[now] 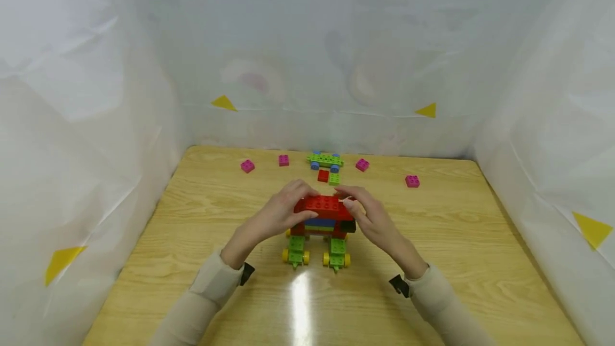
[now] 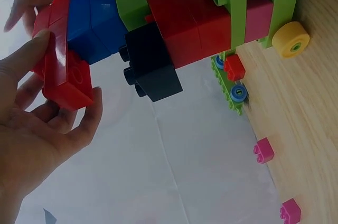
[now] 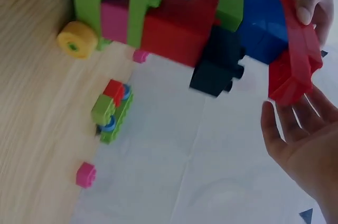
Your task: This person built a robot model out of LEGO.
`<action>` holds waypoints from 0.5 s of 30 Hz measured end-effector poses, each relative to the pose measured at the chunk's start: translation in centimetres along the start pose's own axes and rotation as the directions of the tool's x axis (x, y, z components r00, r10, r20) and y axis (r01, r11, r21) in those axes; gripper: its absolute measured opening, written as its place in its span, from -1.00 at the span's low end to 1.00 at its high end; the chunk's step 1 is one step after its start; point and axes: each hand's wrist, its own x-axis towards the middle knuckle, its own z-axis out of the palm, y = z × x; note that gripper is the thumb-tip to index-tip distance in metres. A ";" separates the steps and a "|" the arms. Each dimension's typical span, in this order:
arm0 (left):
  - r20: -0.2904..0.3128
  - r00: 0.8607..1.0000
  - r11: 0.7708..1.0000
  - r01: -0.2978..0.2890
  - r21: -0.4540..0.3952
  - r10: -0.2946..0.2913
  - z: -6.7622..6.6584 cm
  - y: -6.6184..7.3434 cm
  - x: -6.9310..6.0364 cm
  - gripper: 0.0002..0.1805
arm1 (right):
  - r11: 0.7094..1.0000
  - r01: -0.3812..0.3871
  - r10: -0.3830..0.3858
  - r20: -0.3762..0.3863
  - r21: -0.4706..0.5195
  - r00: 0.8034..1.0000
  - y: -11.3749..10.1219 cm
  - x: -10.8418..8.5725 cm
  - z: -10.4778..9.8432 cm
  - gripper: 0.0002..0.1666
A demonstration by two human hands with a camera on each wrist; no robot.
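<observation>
A block-built structure on yellow wheels [image 1: 285, 255] stands on the table, with green wheeled bases [image 1: 337, 252], red and blue bricks and black studded bricks [image 2: 150, 63] at the sides. Long red bricks [image 1: 323, 204] lie across its top. My left hand [image 1: 281, 210] grips their left end, its thumb on the near face and its fingers behind and beneath. At the right end is my right hand [image 1: 377, 218]; its loosely extended fingers [image 3: 303, 121] reach the red brick's edge in the right wrist view. The right thumb's contact is hidden there.
Toward the back edge sit a green wheeled base [image 1: 325, 159] with blue wheels, a small red brick [image 1: 323, 175] and a lime green brick [image 1: 334, 179]. Pink bricks [image 1: 247, 166] lie spread along the back of the wooden table [image 1: 206, 212]. White sheets [image 1: 326, 57] surround three sides.
</observation>
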 end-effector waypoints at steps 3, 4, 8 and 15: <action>0.000 1.000 1.000 -0.002 0.007 0.002 0.0 0.1 -0.1 -0.64 | 1.000 0.003 -0.005 -0.078 -0.021 0.997 1.7 -0.2 -1.1 -0.60; -0.001 1.000 1.000 -0.001 0.010 0.001 0.0 0.1 -0.2 -0.64 | 0.999 -0.007 0.002 -0.105 -0.041 0.994 2.5 -0.1 -1.6 -0.60; -0.006 1.000 1.000 0.000 0.027 0.000 0.1 0.2 -0.2 -0.64 | 0.988 -0.090 0.062 -0.204 -0.129 0.977 6.7 0.0 -3.6 -0.64; 0.002 1.000 0.999 -0.016 0.047 0.016 0.2 0.2 0.3 -0.65 | 0.924 -0.336 0.267 -0.322 -0.183 0.908 14.7 -0.8 -7.3 -0.66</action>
